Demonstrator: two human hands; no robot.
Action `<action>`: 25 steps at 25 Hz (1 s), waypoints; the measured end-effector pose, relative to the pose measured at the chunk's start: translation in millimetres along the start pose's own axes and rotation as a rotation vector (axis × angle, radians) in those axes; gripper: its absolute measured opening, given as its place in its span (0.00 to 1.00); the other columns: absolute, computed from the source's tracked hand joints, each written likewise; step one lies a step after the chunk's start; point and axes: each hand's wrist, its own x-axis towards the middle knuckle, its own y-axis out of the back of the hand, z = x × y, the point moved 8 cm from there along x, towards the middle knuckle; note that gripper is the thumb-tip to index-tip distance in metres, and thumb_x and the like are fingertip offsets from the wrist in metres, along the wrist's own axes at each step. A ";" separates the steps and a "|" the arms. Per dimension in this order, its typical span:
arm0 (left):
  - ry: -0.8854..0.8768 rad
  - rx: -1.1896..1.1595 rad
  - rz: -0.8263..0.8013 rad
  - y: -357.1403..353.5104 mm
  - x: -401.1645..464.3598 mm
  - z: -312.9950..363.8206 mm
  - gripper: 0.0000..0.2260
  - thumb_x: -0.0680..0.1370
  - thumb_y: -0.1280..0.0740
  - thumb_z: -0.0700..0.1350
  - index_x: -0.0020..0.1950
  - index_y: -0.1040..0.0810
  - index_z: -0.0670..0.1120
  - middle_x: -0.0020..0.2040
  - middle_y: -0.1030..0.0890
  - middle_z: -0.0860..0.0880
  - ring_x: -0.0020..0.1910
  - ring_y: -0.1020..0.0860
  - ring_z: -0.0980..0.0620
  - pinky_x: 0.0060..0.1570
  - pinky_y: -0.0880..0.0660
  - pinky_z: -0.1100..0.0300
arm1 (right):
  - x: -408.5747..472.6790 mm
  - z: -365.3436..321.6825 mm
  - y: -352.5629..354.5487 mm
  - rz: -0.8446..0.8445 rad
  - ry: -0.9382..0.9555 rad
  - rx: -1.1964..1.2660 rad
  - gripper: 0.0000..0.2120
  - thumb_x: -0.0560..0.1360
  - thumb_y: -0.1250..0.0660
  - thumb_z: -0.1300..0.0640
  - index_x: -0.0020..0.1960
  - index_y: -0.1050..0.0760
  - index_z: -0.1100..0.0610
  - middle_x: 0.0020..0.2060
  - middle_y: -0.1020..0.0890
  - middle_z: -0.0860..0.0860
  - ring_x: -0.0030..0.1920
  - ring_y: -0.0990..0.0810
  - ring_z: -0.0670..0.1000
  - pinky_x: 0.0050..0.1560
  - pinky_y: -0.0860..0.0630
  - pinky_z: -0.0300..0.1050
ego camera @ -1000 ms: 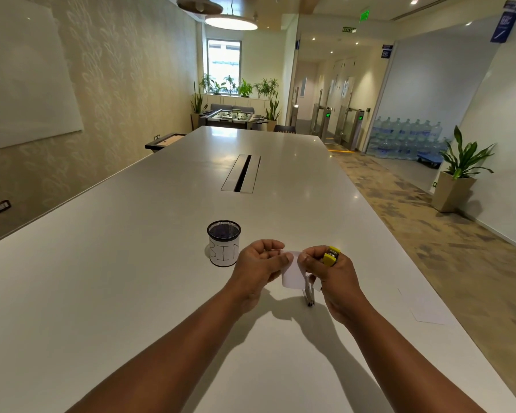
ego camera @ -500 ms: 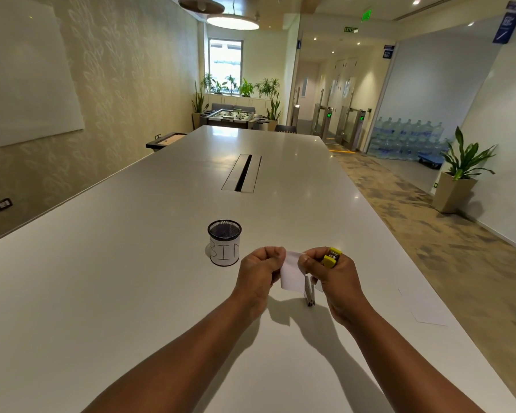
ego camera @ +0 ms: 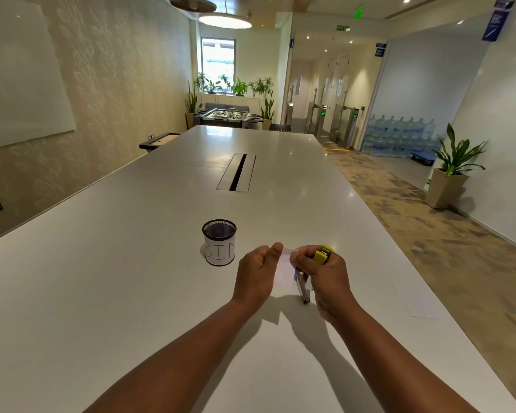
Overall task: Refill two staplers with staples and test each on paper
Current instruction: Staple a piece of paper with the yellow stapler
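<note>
From the head camera, both bare forearms are reaching out over a long glossy white table (ego camera: 108, 263), the hands meeting just right of a black mesh cup wrapped in a white label reading "BIN" (ego camera: 219, 246), which is standing upright on the tabletop.

The left hand (ego camera: 255, 272) is sitting nearest the cup, its fingers curled and its thumb pinching the left edge of a small white slip of paper (ego camera: 284, 271). The right hand (ego camera: 325, 278) is on the far side of the slip from the cup, its fingers pinching the paper's right edge while also wrapping around a small yellow-topped stapler with a silver metal body (ego camera: 322, 254). The yellow end is sticking up above the knuckles and the metal end (ego camera: 304, 290) is pointing down towards the table; whether it is touching the surface cannot be told. The paper is hanging between the two hands, above the table.

Well to the right of the cup, near the table's right edge, a flat white sheet of paper (ego camera: 417, 302) is lying on the surface. Beyond the cup, along the table's middle, a grey recessed cable slot (ego camera: 236, 172) is showing.
</note>
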 end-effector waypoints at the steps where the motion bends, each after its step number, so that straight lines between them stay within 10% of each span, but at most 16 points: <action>1: -0.006 -0.013 -0.006 1.1 0.4 0.1 0.27 0.82 0.38 0.58 0.40 0.28 0.34 0.31 0.32 0.45 0.32 0.36 0.51 0.32 0.38 0.57 | -0.1 0.7 0.4 0.010 -0.003 -0.002 0.07 0.73 0.26 0.64 0.38 0.17 0.55 0.35 0.14 0.53 0.36 0.18 0.49 0.40 0.24 0.49; 7: 0.078 -0.068 -0.235 -10.3 2.1 -14.9 0.12 0.83 0.35 0.48 0.42 0.24 0.45 0.34 0.24 0.56 0.34 0.26 0.58 0.40 0.23 0.63 | 5.1 4.3 12.7 0.120 -0.067 0.112 0.07 0.74 0.27 0.68 0.39 0.19 0.60 0.31 0.17 0.53 0.33 0.21 0.49 0.33 0.23 0.38; 12: 0.035 0.099 -0.131 -5.5 2.7 -13.1 0.22 0.85 0.40 0.54 0.37 0.28 0.41 0.30 0.32 0.53 0.33 0.32 0.52 0.41 0.22 0.47 | 6.9 8.8 9.2 0.146 -0.122 0.168 0.04 0.74 0.27 0.67 0.42 0.19 0.62 0.33 0.16 0.52 0.34 0.19 0.49 0.40 0.23 0.47; 16: -0.034 0.078 -0.061 3.7 1.7 -5.4 0.25 0.80 0.35 0.61 0.28 0.34 0.49 0.25 0.34 0.55 0.27 0.38 0.56 0.28 0.38 0.60 | 8.1 12.5 7.3 0.152 -0.154 0.196 0.03 0.75 0.26 0.65 0.44 0.19 0.60 0.33 0.16 0.50 0.36 0.19 0.49 0.42 0.24 0.49; 21: 0.037 -0.058 -0.197 -1.1 1.0 -6.4 0.11 0.79 0.28 0.51 0.39 0.18 0.47 0.36 0.16 0.47 0.35 0.19 0.54 0.45 0.20 0.53 | 9.2 16.0 17.1 0.236 -0.204 0.297 0.03 0.76 0.27 0.64 0.45 0.19 0.59 0.33 0.19 0.52 0.31 0.22 0.49 0.29 0.26 0.43; 25: 0.043 -0.076 -0.065 9.7 7.9 -2.2 0.11 0.80 0.29 0.49 0.41 0.22 0.45 0.35 0.16 0.53 0.35 0.19 0.59 0.39 0.22 0.64 | 8.7 18.4 18.2 0.207 -0.216 0.300 0.06 0.75 0.27 0.65 0.41 0.20 0.58 0.32 0.17 0.53 0.32 0.18 0.48 0.28 0.25 0.42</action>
